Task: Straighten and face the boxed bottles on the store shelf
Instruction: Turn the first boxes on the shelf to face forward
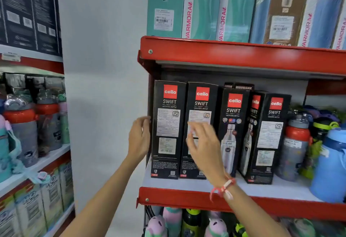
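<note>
Several black "cello SWIFT" bottle boxes stand in a row on the white middle shelf (187, 183). The leftmost box (168, 130) and the second box (201, 103) stand side by side, label sides forward. A third box (233, 124) shows a bottle picture and sits further back. A fourth box (267, 139) is turned at an angle. My left hand (139, 137) is at the left edge of the leftmost box, fingers apart. Blurred and with spread fingers, my right hand (203, 145) hovers in front of the second box.
Loose bottles (296, 143) and a blue jug (331, 165) stand right of the boxes. Tall teal and blue boxes (202, 6) fill the shelf above. Toy-shaped bottles (157, 225) sit below. Another rack of bottles (24, 124) stands at the left, beyond a white wall.
</note>
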Motion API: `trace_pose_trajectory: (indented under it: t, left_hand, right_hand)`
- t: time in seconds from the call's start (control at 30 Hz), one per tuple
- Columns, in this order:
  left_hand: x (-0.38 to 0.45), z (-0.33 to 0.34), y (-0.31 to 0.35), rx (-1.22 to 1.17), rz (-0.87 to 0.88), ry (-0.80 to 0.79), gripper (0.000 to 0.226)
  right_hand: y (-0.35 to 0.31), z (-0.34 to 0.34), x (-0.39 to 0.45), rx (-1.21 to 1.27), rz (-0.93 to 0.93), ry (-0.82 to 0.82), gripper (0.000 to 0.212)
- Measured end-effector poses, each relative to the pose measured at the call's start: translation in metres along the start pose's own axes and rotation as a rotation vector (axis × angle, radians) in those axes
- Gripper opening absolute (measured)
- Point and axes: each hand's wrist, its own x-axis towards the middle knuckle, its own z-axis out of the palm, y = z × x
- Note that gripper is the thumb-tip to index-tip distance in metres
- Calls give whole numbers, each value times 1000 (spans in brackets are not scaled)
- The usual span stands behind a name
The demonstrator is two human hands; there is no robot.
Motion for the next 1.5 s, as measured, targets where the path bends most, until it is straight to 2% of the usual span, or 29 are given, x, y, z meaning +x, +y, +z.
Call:
trace_pose_trajectory:
  t: [0.07,0.13,0.4,0.5,0.6,0.7,0.8,0.87,1.03,1.1,1.17,1.27,1.33,1.4,1.5]
  left_hand:
    - [1,4,-15,-60,-157,-100,33]
    - [0,10,-27,-56,-226,-218,39]
    - [14,13,-42,-261,-321,-505,56]
    - [12,3,-38,-280,-310,-546,69]
    - [6,-9,-26,-310,-280,-592,59]
    - [-4,-20,-12,-319,-242,-591,43]
    - [-4,-31,4,-321,-209,-538,56]
    - [-6,-39,13,-303,-190,-508,56]
    - [-29,-49,20,-250,-214,-419,59]
    - [-31,-51,25,-266,-190,-366,65]
    - [-30,-53,32,-256,-140,-316,58]
    - [-27,-51,38,-134,-71,-237,50]
    - [-27,-48,37,-44,-22,-208,47]
    - [-23,-42,31,32,9,-207,47]
    - [-16,-31,19,65,4,-205,48]
  right_hand:
    - [-6,18,-9,32,146,-108,36]
    - [-12,36,-22,29,257,-191,43]
    - [-24,71,-19,38,482,-82,60]
    - [-34,71,-24,57,506,-75,80]
    - [-48,63,-26,83,537,-123,105]
    - [-59,48,-22,98,489,-116,113]
    - [-65,28,-9,119,394,-77,112]
    - [-67,16,-2,154,363,-95,110]
    - [-65,-1,-7,237,360,-234,118]
    - [-62,-6,-1,314,383,-320,127]
    - [-55,-10,13,398,409,-425,129]
    - [-39,-7,35,443,370,-582,123]
    - [-30,-2,43,458,321,-619,108]
    - [-24,6,45,473,326,-581,93]
    - [-18,22,41,421,352,-470,92]
